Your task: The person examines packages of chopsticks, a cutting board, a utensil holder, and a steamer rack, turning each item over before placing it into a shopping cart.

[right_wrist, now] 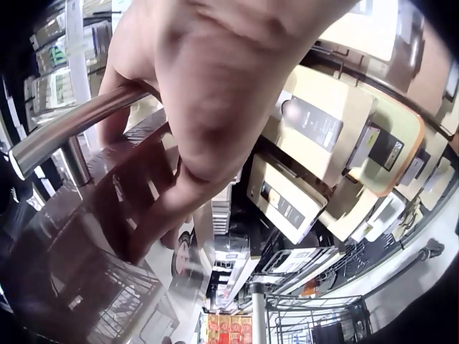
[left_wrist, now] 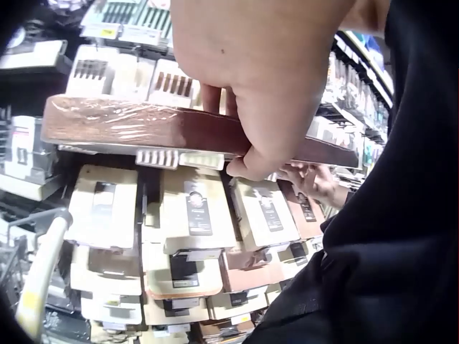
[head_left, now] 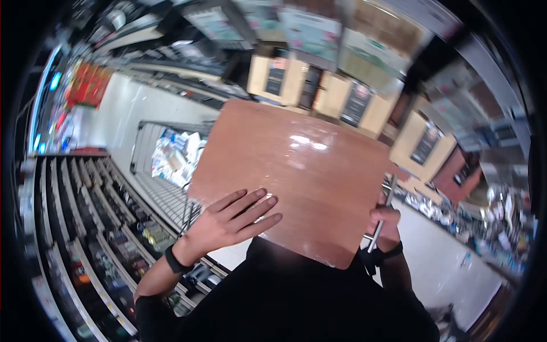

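A large reddish-brown wooden cutting board point(head_left: 290, 165) in clear plastic wrap is held in front of the torso, its broad face up in the head view. A metal bar handle point(right_wrist: 82, 122) is fixed along its right end. My left hand point(head_left: 236, 219) lies with fingers spread over the near left part of the face. The left wrist view shows its thumb point(left_wrist: 247, 168) under the board's thick edge point(left_wrist: 107, 122). At the right end, my right hand point(head_left: 387, 225) grips the board beside the handle, fingers reaching round its edge in the right wrist view.
Lighter cutting boards point(head_left: 421, 148) with dark labels hang on a display beyond the board. A wire shopping cart point(head_left: 162, 196) with packed goods stands to the left. Slanted shelves point(head_left: 68, 228) of small items line the left side, and red packages point(head_left: 88, 84) stand farther back.
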Tool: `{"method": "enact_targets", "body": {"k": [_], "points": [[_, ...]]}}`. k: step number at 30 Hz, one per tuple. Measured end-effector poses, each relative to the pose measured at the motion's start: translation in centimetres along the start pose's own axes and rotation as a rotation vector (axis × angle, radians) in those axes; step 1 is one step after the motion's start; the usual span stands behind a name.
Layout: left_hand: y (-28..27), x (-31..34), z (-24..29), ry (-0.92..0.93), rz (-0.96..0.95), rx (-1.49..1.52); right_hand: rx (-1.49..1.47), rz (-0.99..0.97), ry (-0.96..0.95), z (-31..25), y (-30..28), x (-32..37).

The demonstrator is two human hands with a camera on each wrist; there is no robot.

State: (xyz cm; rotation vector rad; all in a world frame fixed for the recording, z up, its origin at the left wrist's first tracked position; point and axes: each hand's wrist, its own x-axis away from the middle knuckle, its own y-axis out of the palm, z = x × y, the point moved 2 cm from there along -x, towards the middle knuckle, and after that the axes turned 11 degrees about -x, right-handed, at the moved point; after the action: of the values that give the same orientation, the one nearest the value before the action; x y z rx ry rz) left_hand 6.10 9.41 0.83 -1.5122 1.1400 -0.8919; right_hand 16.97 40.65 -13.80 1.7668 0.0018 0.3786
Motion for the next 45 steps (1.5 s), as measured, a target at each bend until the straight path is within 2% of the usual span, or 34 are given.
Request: {"method": "enact_targets", "body": {"k": [2, 3, 4, 5, 6, 8, 9, 10, 11, 12, 14, 15, 16, 18, 19, 20, 21, 22, 23, 24, 26, 29, 30, 32, 33, 35, 38, 40, 42, 45], "points": [[1.1, 2.2, -1.2, -0.086, -0.006, -0.023, -0.204, -0.570, 0.103, 1.2, -0.8, -3.3], [1.7, 3.3, -1.9, -0.215, -0.014, -0.023, -0.199, -0.588, 0.144, 2.2, 1.8, -4.5], [2.3, 4.6, -2.7, -0.339, -0.015, -0.021, -0.045, -0.312, 0.071, 3.1, 4.5, -5.5], [3.1, 6.1, -3.5, -0.479, -0.111, -0.049, 0.116, -0.039, -0.012, 3.8, 6.2, -6.4], [4.0, 7.6, -4.2, -0.512, -0.104, -0.058, 0.134, -0.058, 0.011, 4.7, 6.4, -7.5], [6.7, 11.6, -6.2, -1.050, -0.014, 0.068, 0.421, -0.043, 0.023, 6.3, 6.0, -10.0], [9.7, 14.8, -6.7, -1.179, 0.098, 0.208, 0.535, -0.094, -0.086, 7.8, 9.6, -11.6], [11.9, 17.7, -6.9, -1.300, 0.212, 0.355, 0.616, -0.168, 0.014, 8.6, 9.9, -12.7], [10.8, 18.0, -7.4, -1.595, 0.349, 1.075, 0.637, -0.235, -0.024, 9.9, 11.3, -14.3], [14.5, 20.7, -7.1, -1.688, 0.641, 1.261, 0.657, -0.301, -0.063, 11.6, 13.2, -16.0], [12.9, 20.9, -6.9, -1.695, 0.879, 1.786, 0.601, -0.238, -0.009, 14.7, 17.2, -19.0], [12.9, 21.1, -6.8, -1.708, 0.933, 1.882, 0.533, -0.175, 0.024, 16.4, 18.6, -20.4], [13.0, 20.9, -7.1, -1.516, 0.988, 2.032, 0.546, -0.172, 0.037, 18.5, 19.1, -21.8], [13.0, 20.9, -7.9, -1.482, 1.214, 2.267, 0.377, -0.178, 0.028, 22.2, 18.7, -24.3], [13.0, 21.3, -8.7, -1.492, 1.216, 2.286, 0.444, -0.299, 0.069, 23.7, 18.1, -25.3], [13.1, 21.6, -9.7, -1.462, 1.308, 2.339, 0.508, -0.419, 0.110, 25.1, 17.8, -26.2], [13.3, 22.0, -10.6, -1.426, 1.396, 2.388, 0.513, -0.405, 0.111, 26.2, 18.9, -27.3], [13.7, 22.9, -11.2, -1.431, 1.381, 2.405, 0.642, -0.455, 0.219, 27.4, 20.6, -28.4], [14.1, 24.7, -12.0, -1.567, 1.450, 2.293, 0.769, -0.504, 0.328, 28.1, 21.8, -29.5], [14.5, 26.8, -13.2, -1.686, 1.509, 2.172, 0.891, -0.372, 0.528, 27.8, 21.6, -30.6], [18.5, 32.0, -15.6, -1.590, 1.522, 2.135, 0.943, -0.473, 0.564, 27.1, 20.3, -31.2], [24.6, 37.3, -18.7, -1.607, 1.519, 2.021, 1.072, -0.381, 0.530, 23.7, 19.6, -29.7], [26.7, 38.8, -19.6, -1.607, 1.507, 2.037, 1.035, -0.284, 0.504, 22.2, 18.3, -29.1], [30.8, 42.0, -20.9, -1.704, 1.358, 1.791, 1.012, -0.090, 0.396, 19.7, 15.7, -26.9], [32.8, 43.4, -21.3, -1.723, 1.252, 1.802, 1.027, 0.005, 0.310, 18.6, 14.6, -25.6], [36.6, 45.3, -21.4, -1.722, 1.223, 1.812, 0.925, 0.134, 0.205, 16.6, 12.1, -22.9], [41.6, 45.7, -20.9, -1.733, 1.173, 1.827, 0.916, 0.351, 0.102, 14.2, 9.7, -19.2], [44.6, 45.8, -20.6, -1.846, 1.178, 2.013, 0.886, 0.408, 0.028, 12.9, 7.5, -17.1], [45.6, 44.1, -20.9, -1.831, 1.118, 2.044, 0.860, 0.560, -0.021, 12.2, 5.2, -15.0], [48.1, 42.5, -21.4, -1.880, 1.053, 2.142, 0.815, 0.677, -0.042, 12.1, 2.2, -11.5]]}}
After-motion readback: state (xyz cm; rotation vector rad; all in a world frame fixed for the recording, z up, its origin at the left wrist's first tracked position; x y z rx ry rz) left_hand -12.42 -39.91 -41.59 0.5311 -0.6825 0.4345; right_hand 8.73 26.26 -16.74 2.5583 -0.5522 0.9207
